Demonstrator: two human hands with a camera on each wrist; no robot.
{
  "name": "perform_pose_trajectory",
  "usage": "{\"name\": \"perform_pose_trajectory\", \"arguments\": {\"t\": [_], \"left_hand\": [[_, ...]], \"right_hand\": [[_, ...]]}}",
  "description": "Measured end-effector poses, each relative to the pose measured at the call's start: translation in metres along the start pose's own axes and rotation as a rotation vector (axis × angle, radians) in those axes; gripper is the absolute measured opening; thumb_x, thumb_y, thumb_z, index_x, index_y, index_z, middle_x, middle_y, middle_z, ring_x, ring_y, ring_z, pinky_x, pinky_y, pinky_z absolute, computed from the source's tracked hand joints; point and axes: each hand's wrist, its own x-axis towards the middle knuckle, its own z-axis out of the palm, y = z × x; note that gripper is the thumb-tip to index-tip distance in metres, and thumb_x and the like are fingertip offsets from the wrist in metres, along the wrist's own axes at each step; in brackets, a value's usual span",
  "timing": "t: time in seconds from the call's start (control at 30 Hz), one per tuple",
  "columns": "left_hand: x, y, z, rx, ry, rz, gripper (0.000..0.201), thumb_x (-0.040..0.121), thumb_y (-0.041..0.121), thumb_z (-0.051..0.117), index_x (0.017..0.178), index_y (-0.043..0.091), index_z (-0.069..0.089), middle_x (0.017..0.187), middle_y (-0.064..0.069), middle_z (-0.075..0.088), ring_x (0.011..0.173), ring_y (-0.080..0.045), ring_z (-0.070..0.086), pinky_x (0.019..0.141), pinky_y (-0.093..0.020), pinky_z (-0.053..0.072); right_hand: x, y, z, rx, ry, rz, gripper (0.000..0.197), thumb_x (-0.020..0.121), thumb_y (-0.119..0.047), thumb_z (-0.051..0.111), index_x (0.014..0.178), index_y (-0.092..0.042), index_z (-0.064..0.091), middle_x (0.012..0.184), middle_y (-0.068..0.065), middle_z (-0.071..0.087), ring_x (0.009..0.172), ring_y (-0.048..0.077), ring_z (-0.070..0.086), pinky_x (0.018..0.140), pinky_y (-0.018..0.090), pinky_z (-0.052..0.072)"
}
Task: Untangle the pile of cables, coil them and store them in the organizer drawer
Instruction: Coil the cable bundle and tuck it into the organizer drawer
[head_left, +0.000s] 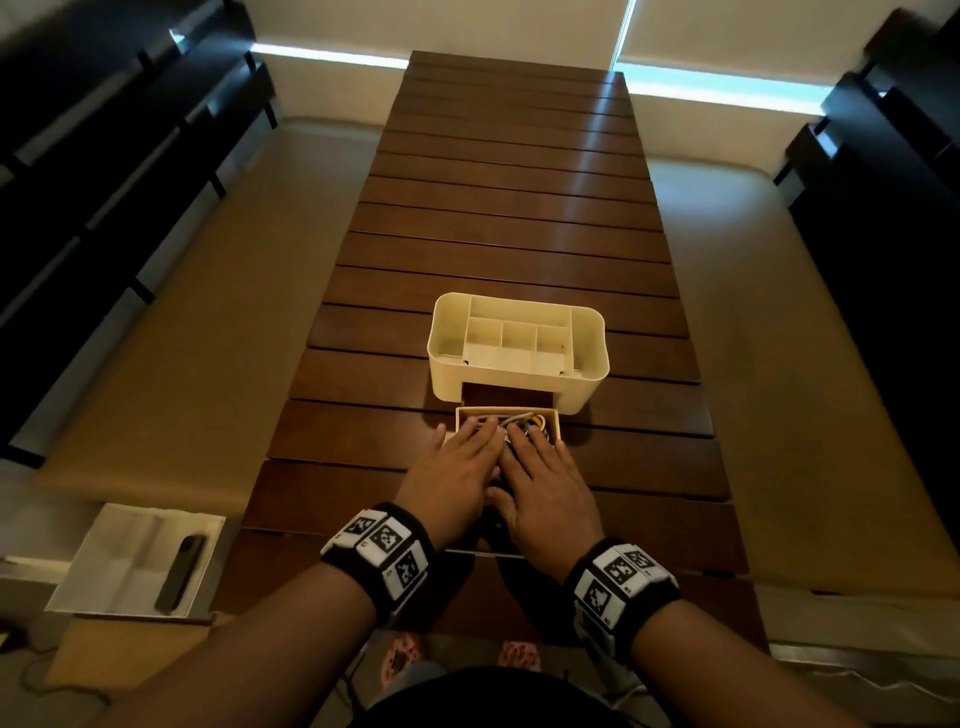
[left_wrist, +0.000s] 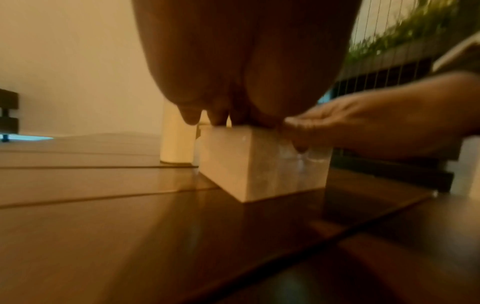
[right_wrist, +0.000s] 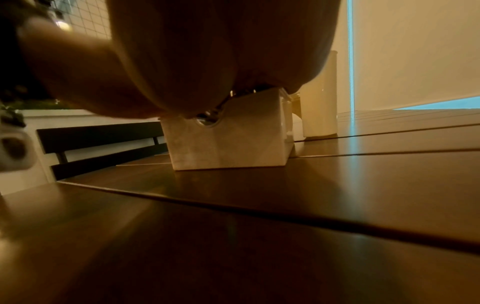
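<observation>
cables (head_left: 524, 420): grey, yellow, in drawer (head_left: 550, 415) | drawer: cream, pulled out before organizer (head_left: 517, 348)

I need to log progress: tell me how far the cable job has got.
Done: the cables lie inside the pulled-out drawer, and none show loose on the wooden table. In hand: the left hand and right hand press flat on the drawer's contents. Left: sliding the drawer back into the cream organizer, whose slot stands open.
</observation>
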Motion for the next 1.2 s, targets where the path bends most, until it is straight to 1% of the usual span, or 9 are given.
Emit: {"name": "perform_pose_trajectory", "arguments": {"t": [0.2, 0.33, 0.47, 0.73, 0.83, 0.93, 1.0, 1.1, 1.2], "left_hand": [[0.001, 0.0, 0.013, 0.087, -0.02, -0.033, 0.075, 0.104, 0.043, 0.041, 0.16, 0.023, -0.004, 0.169, 0.001, -0.005, 0.155, -0.017, -0.003, 0.121, -0.044, -0.008], [0.002, 0.001, 0.011, 0.098, -0.04, -0.05, 0.075, 0.104, 0.041, 0.043, 0.16, 0.025, -0.004, 0.169, 0.002, -0.007, 0.155, -0.014, -0.004, 0.119, -0.047, -0.012], [0.001, 0.006, 0.004, 0.045, -0.035, -0.066, 0.068, 0.105, 0.028, 0.039, 0.16, 0.026, 0.0, 0.169, 0.004, -0.003, 0.155, -0.013, -0.003, 0.12, -0.047, -0.011], [-0.006, 0.001, 0.01, -0.048, 0.016, -0.015, 0.059, 0.108, 0.04, 0.02, 0.159, 0.03, -0.008, 0.168, 0.006, -0.009, 0.154, -0.014, -0.007, 0.122, -0.049, -0.004], [-0.007, 0.005, 0.014, -0.039, 0.019, -0.049, 0.057, 0.108, 0.042, 0.015, 0.159, 0.029, -0.006, 0.168, 0.007, -0.011, 0.154, -0.014, -0.008, 0.123, -0.051, 0.001], [-0.003, 0.007, 0.017, 0.006, 0.017, -0.074, 0.056, 0.109, 0.039, 0.014, 0.16, 0.024, -0.001, 0.169, 0.002, -0.007, 0.155, -0.018, -0.005, 0.124, -0.051, 0.001], [-0.003, 0.008, 0.017, 0.027, 0.013, -0.073, 0.056, 0.109, 0.039, 0.014, 0.16, 0.023, -0.001, 0.169, 0.001, -0.006, 0.155, -0.019, -0.005, 0.124, -0.05, -0.002], [-0.003, 0.007, 0.018, 0.017, 0.016, -0.078, 0.056, 0.109, 0.038, 0.014, 0.16, 0.023, 0.0, 0.169, 0.002, -0.005, 0.155, -0.018, -0.004, 0.124, -0.05, -0.003], [-0.004, 0.009, 0.018, 0.01, 0.029, -0.074, 0.055, 0.109, 0.038, 0.015, 0.16, 0.024, 0.001, 0.169, 0.003, -0.004, 0.155, -0.018, -0.004, 0.124, -0.051, -0.004]], "right_hand": [[-0.007, 0.006, -0.003, 0.132, 0.033, -0.056, 0.068, 0.105, -0.045, 0.027, 0.153, -0.02, -0.014, 0.16, -0.002, -0.022, 0.149, 0.014, -0.023, 0.119, 0.032, -0.017], [-0.023, 0.002, 0.011, -0.012, 0.116, -0.091, 0.069, 0.095, -0.034, 0.042, 0.154, -0.004, 0.022, 0.163, 0.017, 0.014, 0.152, 0.031, 0.017, 0.122, 0.046, 0.008], [-0.018, -0.007, 0.021, -0.068, 0.103, -0.052, 0.091, 0.078, -0.038, 0.068, 0.15, 0.001, 0.027, 0.161, 0.024, 0.022, 0.15, 0.036, 0.022, 0.117, 0.049, 0.013], [-0.013, 0.003, 0.006, 0.006, 0.061, -0.132, 0.084, 0.094, -0.048, 0.037, 0.157, -0.011, -0.004, 0.162, 0.006, -0.017, 0.151, 0.019, -0.018, 0.121, 0.038, -0.012], [-0.011, 0.012, -0.004, 0.247, 0.114, -0.187, 0.063, 0.097, -0.027, 0.028, 0.157, -0.01, 0.016, 0.164, 0.003, 0.003, 0.151, 0.012, -0.004, 0.125, 0.033, -0.001], [-0.01, 0.032, -0.014, 0.393, 0.21, -0.187, 0.056, 0.095, 0.001, 0.051, 0.149, -0.008, 0.042, 0.158, 0.007, 0.035, 0.149, 0.017, 0.027, 0.124, 0.029, 0.015], [-0.012, 0.044, -0.02, 0.372, 0.277, -0.15, 0.057, 0.094, -0.009, 0.063, 0.148, -0.01, 0.043, 0.158, 0.004, 0.035, 0.149, 0.016, 0.028, 0.123, 0.036, 0.023], [-0.015, 0.059, -0.024, 0.246, 0.18, -0.053, 0.061, 0.098, -0.036, 0.06, 0.151, -0.016, 0.038, 0.16, -0.006, 0.027, 0.153, 0.016, 0.012, 0.125, 0.038, 0.008], [-0.019, 0.067, -0.02, 0.21, 0.193, -0.062, 0.056, 0.097, -0.042, 0.059, 0.147, -0.02, 0.047, 0.155, -0.005, 0.041, 0.151, 0.021, 0.021, 0.122, 0.046, 0.025]]}}
